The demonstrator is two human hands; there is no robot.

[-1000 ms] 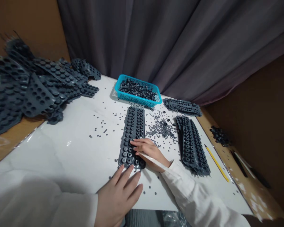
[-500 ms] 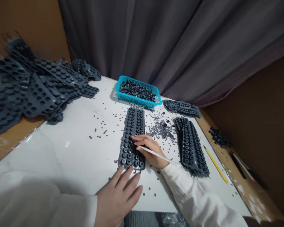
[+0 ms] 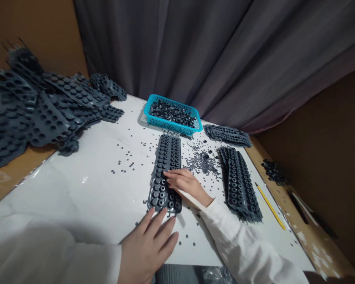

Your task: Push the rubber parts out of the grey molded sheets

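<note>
A long dark grey rubber strip (image 3: 166,163) studded with small rings lies lengthwise on the white table (image 3: 85,189). My left hand (image 3: 149,246) lies flat with its fingers stretched out, the fingertips touching the strip's near end. My right hand (image 3: 185,184) rests on the strip's right side, fingers pinched round a thin white stick that runs back along the wrist. Loose grey rubber bits (image 3: 201,161) lie scattered right of the strip.
A blue basket (image 3: 172,115) full of dark rings stands behind the strip. More ringed strips (image 3: 239,181) lie at the right, another (image 3: 227,135) behind them. A big heap of punched strips (image 3: 38,112) fills the left. A yellow pencil (image 3: 270,205) lies near the right edge.
My right hand has shifted slightly up the strip and the white stick has swung from sticking out rightwards to lying along my wrist. My left hand has stayed put.
</note>
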